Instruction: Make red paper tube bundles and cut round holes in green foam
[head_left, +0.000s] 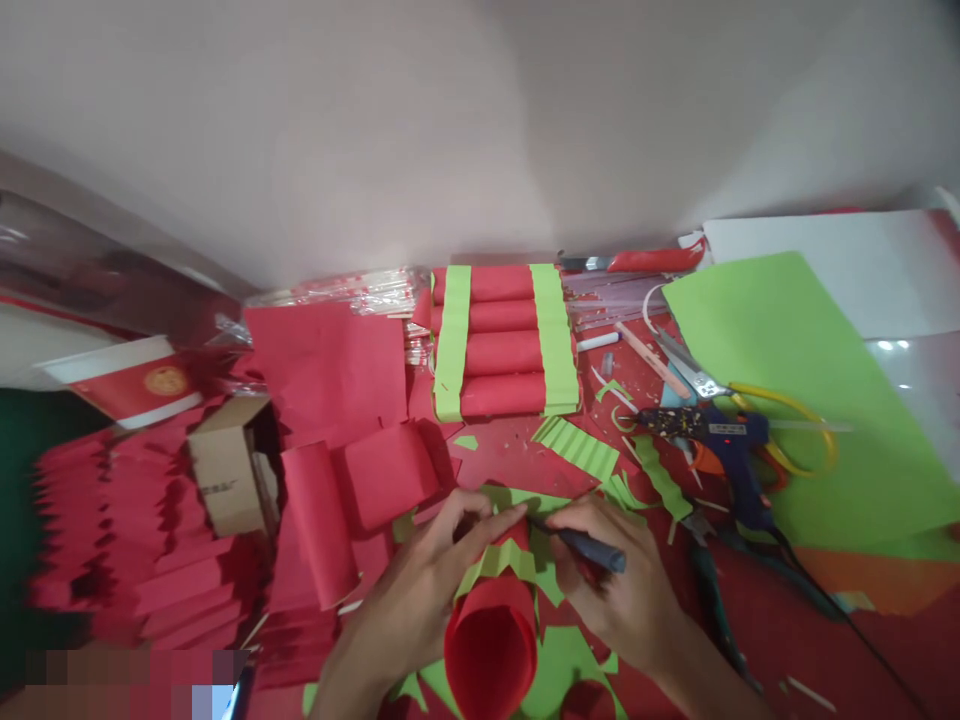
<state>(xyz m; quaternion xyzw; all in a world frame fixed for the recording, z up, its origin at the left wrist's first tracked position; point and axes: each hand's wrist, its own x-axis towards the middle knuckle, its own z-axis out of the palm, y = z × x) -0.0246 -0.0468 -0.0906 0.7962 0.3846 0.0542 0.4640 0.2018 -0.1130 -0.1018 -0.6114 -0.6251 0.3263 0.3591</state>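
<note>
A red paper tube (491,640) lies with its open end toward me, and a folded green paper strip (501,563) wraps over it. My left hand (442,560) grips the tube from the left, its index finger reaching over the far end. In my right hand (619,575) is a dark pen (592,549), held at a slant with its tip near the tube's far end. Both hands are closed, and their fingertips almost meet there. Green paper scraps (562,660) lie under and around the tube.
Behind the hands sits a bundle of red paper rolls (501,352) with green bands. A glue gun (727,440), scissors (709,385) and green sheet (795,340) lie right. Left are a cardboard box (225,470), a paper cup (135,380) and folded red paper (195,590).
</note>
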